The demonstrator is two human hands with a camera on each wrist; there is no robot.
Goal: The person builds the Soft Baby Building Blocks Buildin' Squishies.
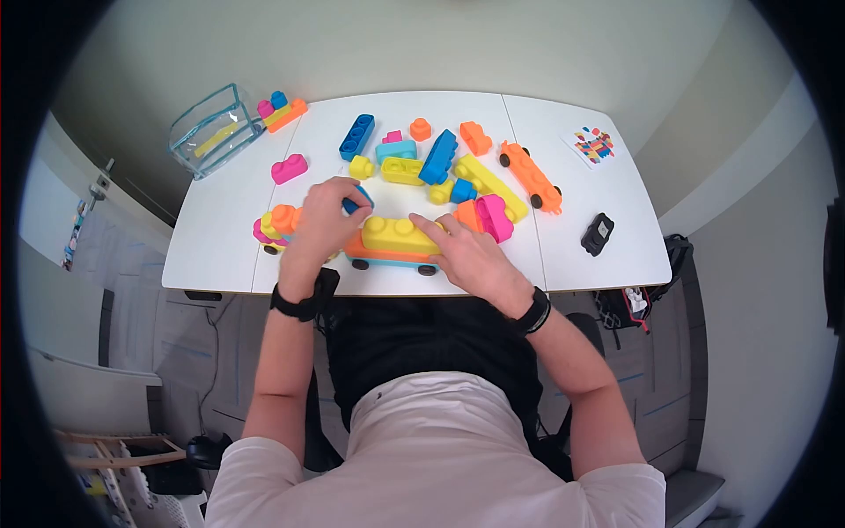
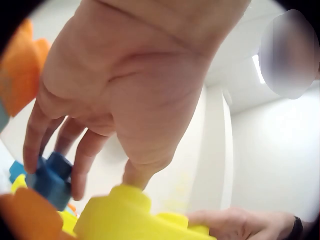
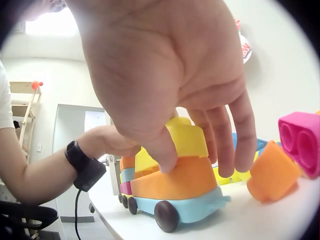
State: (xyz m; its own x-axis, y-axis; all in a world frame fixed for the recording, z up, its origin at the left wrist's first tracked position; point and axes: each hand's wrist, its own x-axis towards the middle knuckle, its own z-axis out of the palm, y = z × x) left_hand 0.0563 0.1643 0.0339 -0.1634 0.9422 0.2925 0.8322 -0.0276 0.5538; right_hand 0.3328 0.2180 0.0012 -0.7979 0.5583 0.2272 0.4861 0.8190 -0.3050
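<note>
My left hand [image 1: 327, 220] holds a small blue building block [image 1: 354, 201], its fingers curled round it in the left wrist view. Its thumb reaches down beside a long yellow block [image 2: 115, 215]. That yellow block tops an orange block [image 3: 175, 176] on a light blue wheeled base [image 3: 200, 206], which stands near the table's front edge. My right hand [image 1: 475, 255] grips this toy wagon from its right end. In the right wrist view the thumb lies on the near side and the other fingers reach over to the far side.
Another block-built wagon [image 1: 275, 227] stands to the left. Behind are loose blocks, including a dark blue one [image 1: 356, 136] and a flat yellow one [image 1: 497, 189]. At right are an orange wheeled base [image 1: 530, 178], a black device [image 1: 598, 234] and a picture sheet [image 1: 591, 147]. A clear bag [image 1: 211, 132] sits back left.
</note>
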